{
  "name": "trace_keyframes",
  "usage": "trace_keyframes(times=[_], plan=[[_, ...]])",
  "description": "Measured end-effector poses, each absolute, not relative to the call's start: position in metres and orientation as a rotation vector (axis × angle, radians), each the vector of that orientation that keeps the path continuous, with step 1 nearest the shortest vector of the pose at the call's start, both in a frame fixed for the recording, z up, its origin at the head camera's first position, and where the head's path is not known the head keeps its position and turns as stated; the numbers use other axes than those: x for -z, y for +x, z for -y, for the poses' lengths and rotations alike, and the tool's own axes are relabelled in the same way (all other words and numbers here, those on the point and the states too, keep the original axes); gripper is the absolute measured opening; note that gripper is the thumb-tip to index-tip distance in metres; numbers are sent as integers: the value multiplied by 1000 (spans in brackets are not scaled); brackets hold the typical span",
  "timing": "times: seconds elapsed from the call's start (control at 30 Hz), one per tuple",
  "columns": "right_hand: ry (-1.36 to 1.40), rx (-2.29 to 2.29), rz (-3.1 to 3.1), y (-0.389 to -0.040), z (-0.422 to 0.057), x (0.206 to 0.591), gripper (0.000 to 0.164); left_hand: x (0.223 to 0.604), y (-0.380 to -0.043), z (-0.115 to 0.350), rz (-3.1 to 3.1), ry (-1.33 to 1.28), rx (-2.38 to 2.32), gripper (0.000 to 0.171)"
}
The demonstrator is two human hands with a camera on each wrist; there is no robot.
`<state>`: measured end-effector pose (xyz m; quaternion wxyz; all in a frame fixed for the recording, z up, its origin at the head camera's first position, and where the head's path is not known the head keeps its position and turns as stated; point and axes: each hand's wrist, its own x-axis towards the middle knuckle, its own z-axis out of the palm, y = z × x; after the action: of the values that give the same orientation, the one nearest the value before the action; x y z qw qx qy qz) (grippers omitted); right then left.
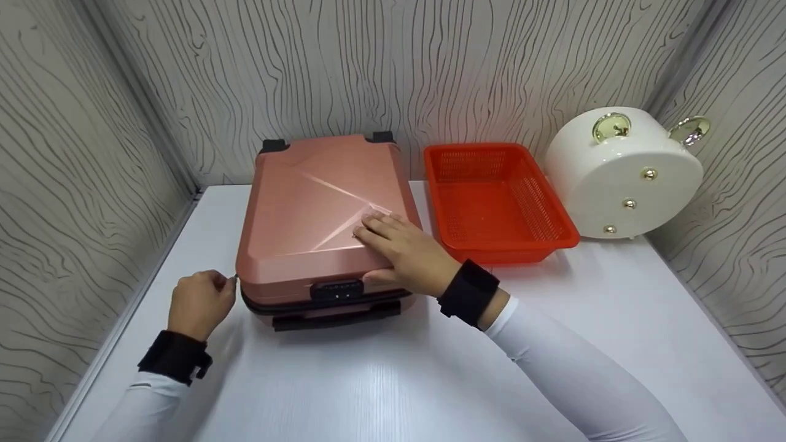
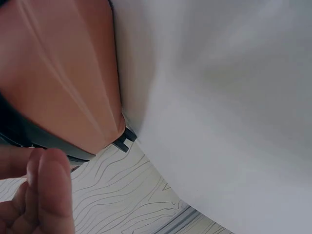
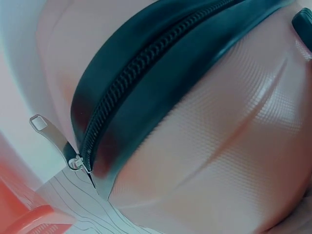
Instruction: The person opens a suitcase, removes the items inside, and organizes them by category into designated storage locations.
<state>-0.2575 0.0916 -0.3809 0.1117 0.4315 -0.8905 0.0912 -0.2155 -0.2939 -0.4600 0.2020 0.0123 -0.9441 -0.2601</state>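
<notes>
While right grip [image 1: 410,255] rests unclenched on suitcase [image 1: 313,205] | left grip [image 1: 199,302] pinches zip pull [image 1: 234,279] | lock [image 1: 337,290] markings illegible

It's a booth-like workspace — white tabletop [image 1: 344,393], wood-grain-patterned panels [image 1: 344,73] on three sides.

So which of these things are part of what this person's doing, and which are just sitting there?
Part of the job:
- Suitcase: the right hand rests on it.
- Zip pull, it seems: the left hand pinches it at the suitcase's corner.

Apparently just lying about:
- Red basket, beside the suitcase.
- White case, beyond the basket.
</notes>
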Motion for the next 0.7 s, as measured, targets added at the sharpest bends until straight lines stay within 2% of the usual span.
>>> trace_keyframes(times=[0.2,0.4,0.6,0.7], plan=[[1259,-203,2584,-258,-91,384,76,457,-231,295,2666,57,753,28],[1236,-131,2555,-256,-92,386,76,455,-232,298,2705,41,774,28],[1071,-277,2452,-242,-98,394,63,446,-227,294,2620,22,952,46],[972,-266,2360,-233,-98,402,57,440,-226,287,2500,-118,1104,48]])
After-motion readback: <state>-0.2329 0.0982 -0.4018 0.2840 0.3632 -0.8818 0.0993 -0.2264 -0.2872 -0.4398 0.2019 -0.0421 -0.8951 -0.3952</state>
